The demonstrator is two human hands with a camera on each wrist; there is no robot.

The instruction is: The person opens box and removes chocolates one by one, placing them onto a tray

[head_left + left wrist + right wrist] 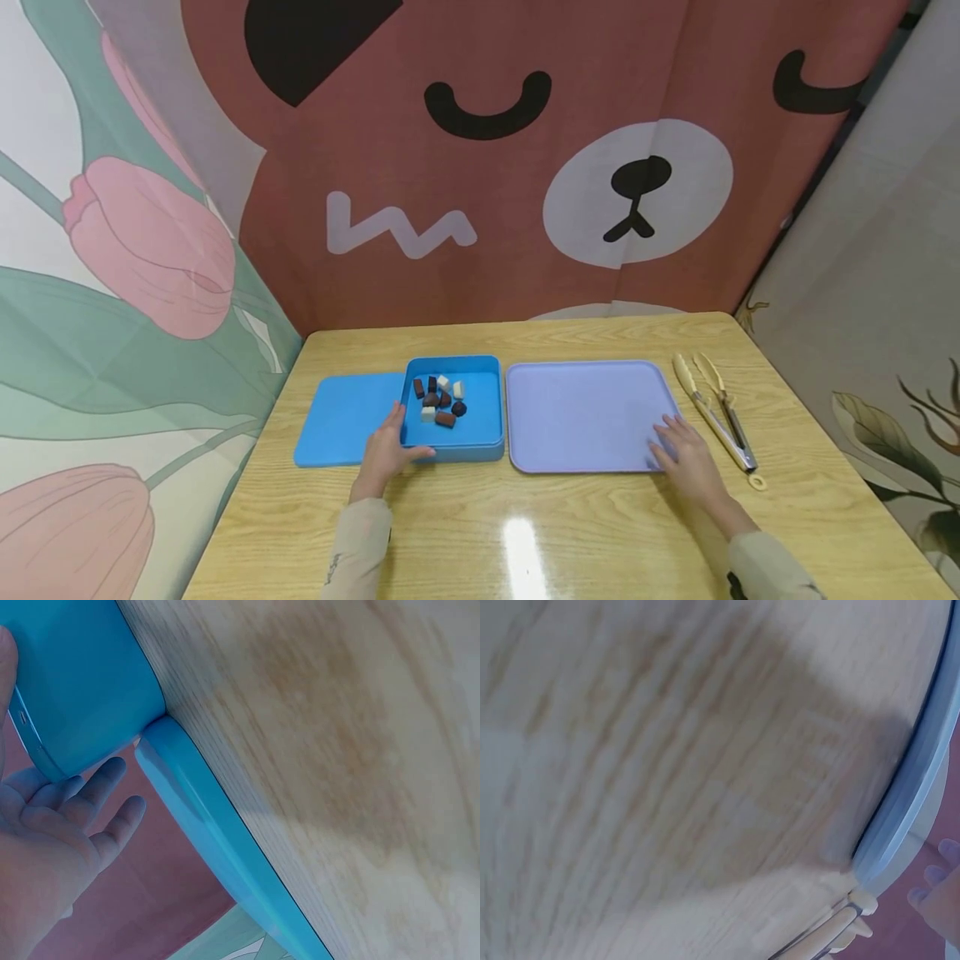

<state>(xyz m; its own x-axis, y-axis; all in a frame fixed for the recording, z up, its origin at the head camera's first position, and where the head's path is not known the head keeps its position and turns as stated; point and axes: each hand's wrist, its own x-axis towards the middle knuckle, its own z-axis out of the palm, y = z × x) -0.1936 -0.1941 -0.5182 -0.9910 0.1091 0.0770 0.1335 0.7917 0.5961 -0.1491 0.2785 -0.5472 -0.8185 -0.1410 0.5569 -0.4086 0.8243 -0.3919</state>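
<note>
A blue square box point(480, 427) stands on the table with several small chocolates point(445, 420), brown, dark and white, grouped toward its left side. My left hand point(382, 457) touches the box's near left corner, fingers along the left wall and thumb at the front. In the left wrist view its fingers are spread loosely by the blue box wall point(90, 682). To the right of the box lies a flat lilac tray point(585, 417). My right hand point(690, 467) reaches its near right corner, fingers extended over the edge and holding nothing.
A flat blue lid point(348, 423) lies left of the box. Tongs point(722, 417) with beige tips and a ring at the handle end lie right of the tray, close to the right hand. Behind the wooden table point(450, 533) hangs a printed bear curtain point(510, 283).
</note>
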